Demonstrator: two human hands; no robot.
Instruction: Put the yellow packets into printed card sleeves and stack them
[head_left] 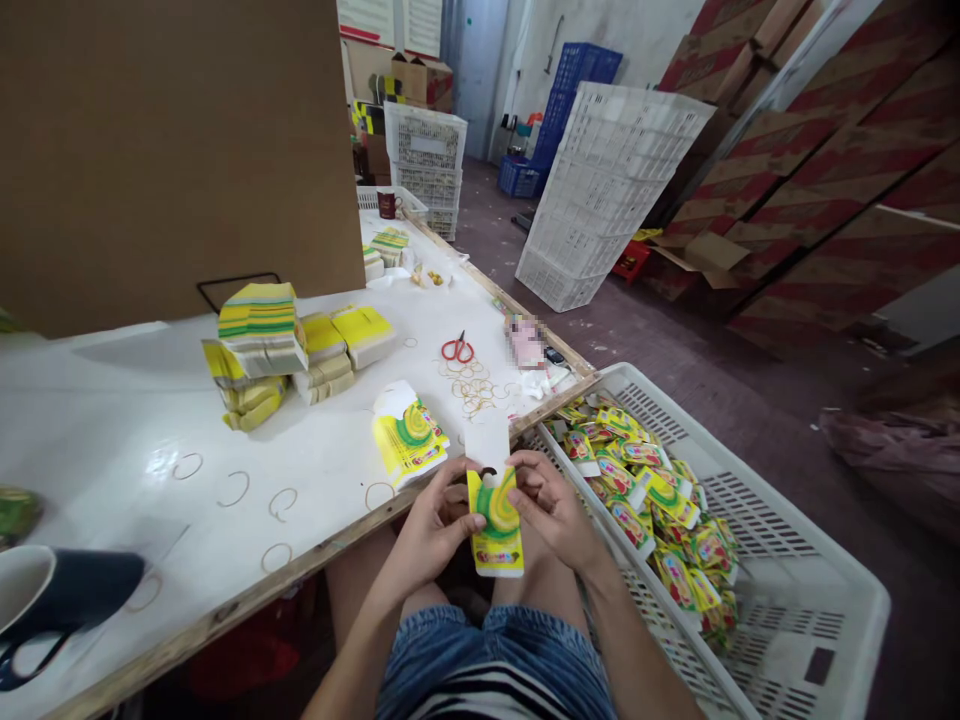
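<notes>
Between both hands, over my lap, I hold a yellow and green printed carton (pixel 495 535) with its white flap raised at the top. My left hand (pixel 439 520) is closed on the carton's left edge, thumb on the front. On the opposite edge, my right hand (pixel 551 505) pinches it with the thumb over the printed swirl. A stack of flat yellow cartons (pixel 411 435) lies on the table just beyond my left hand. To my right, a white plastic crate (pixel 795 510) holds many small yellow cartons (pixel 652 490).
Bundled carton stacks (pixel 259 325) stand on the white table (pixel 172 400) before a big cardboard sheet (pixel 180 150). Red-handled scissors (pixel 458 349) lie near loose rubber bands (pixel 476 388). A dark mug (pixel 75 590) sits at left. White crates (pixel 604 190) are stacked on the floor.
</notes>
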